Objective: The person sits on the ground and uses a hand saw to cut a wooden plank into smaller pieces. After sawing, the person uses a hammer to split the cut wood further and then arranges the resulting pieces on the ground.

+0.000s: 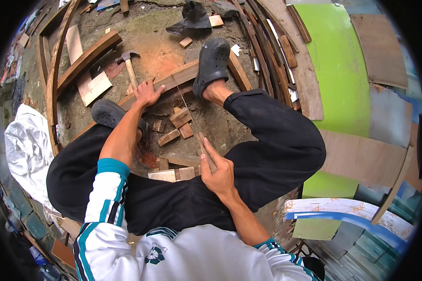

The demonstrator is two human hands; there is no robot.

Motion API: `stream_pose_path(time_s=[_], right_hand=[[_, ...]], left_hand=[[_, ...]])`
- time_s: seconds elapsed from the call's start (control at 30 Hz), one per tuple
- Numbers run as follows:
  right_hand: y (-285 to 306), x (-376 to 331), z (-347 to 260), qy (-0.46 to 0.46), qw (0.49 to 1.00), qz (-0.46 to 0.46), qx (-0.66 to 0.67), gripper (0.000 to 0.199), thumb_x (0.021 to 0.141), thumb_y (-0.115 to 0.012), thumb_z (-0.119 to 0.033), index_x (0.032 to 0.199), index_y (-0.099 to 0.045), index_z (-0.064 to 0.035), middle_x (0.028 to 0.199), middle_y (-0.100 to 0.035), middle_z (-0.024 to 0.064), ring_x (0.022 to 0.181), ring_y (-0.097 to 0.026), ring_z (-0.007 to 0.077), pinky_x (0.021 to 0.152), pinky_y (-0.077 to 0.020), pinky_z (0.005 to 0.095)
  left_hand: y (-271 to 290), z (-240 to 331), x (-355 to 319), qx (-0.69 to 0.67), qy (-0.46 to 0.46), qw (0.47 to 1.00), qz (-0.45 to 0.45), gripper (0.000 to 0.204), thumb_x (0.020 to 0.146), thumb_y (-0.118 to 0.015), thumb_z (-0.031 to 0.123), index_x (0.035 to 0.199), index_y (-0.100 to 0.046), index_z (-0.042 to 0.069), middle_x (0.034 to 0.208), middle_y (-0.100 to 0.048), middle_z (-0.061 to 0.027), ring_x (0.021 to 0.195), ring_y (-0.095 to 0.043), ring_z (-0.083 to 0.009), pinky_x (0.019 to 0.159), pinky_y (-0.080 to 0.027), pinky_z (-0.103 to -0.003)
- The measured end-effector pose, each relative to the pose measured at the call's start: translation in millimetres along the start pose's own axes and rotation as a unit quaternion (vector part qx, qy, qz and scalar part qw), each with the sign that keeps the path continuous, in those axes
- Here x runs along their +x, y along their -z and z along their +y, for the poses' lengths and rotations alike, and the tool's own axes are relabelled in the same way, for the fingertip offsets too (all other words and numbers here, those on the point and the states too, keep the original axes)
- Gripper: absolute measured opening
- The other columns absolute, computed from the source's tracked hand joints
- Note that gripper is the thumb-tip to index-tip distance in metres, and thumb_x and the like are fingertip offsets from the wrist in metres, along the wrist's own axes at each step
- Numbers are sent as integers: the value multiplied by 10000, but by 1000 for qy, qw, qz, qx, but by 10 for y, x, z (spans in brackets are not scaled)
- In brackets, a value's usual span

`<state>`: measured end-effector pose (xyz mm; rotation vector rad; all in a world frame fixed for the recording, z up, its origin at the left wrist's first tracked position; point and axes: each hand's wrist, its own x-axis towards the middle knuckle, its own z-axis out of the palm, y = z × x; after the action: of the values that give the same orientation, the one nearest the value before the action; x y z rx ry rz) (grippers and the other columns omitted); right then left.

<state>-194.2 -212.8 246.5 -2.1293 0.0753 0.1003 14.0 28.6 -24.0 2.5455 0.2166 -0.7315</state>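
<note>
My right hand [219,175] is closed round the wooden handle of a handsaw [207,152]. The saw's thin blade reaches away from me, its far end at the edge of a wooden beam [185,73]. That beam lies across the ground in front of me. My left hand [148,93] grips it from above, left of the blade. My right foot, in a dark clog [212,63], presses on the beam right of the cut; the left clog [109,114] is at its other end. Below the blade lie several short wood offcuts [180,118].
A hammer [130,70] lies just beyond my left hand. Long timber strips stand at left [53,70] and right [267,51]. A black plastic bag [192,19] is at the far side, a white sack [29,150] at left, green sheeting [333,65] at right.
</note>
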Motion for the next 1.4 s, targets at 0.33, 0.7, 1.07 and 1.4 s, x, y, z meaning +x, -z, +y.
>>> stream_pose_path(time_s=[0.33, 0.7, 1.07, 1.4], right_hand=[[-130, 164, -117, -71, 997, -40, -5, 423, 917, -612, -46, 1326, -600, 63, 1179, -674, 303, 1058, -711, 339, 888, -549, 328], [-794, 1251, 322, -57, 998, -6, 4, 431, 943, -568, -191, 1320, -621, 10, 1151, -665, 303, 1077, -662, 432, 920, -540, 420], [-624, 827, 288, -67, 997, -18, 24, 390, 964, -562, -110, 1321, -620, 36, 1257, -667, 254, 1207, -644, 326, 1017, -489, 363], [-616, 731, 226, -40, 999, -13, 3, 436, 955, -580, -132, 1373, -589, -8, 1212, -676, 254, 1171, -645, 371, 970, -519, 384]], left_hand=[[-40, -37, -7, 4, -5, 1000, 7, 818, 926, -470, 692, 1562, -337, 194, 1442, -431, -206, 1404, -331, -384, 1170, -143, -544], [-10, 94, 10, 14, 5, 999, 36, 660, 992, -477, 580, 1516, -398, 187, 1436, -443, -215, 1389, -363, -384, 1147, -199, -568], [112, 56, -21, -7, 2, 999, 47, 636, 999, -496, 530, 1502, -416, 149, 1433, -449, -222, 1363, -379, -395, 1135, -194, -587], [86, 22, -83, -23, 4, 1000, 8, 652, 997, -512, 519, 1515, -403, 140, 1379, -467, -219, 1352, -364, -374, 1135, -183, -537]])
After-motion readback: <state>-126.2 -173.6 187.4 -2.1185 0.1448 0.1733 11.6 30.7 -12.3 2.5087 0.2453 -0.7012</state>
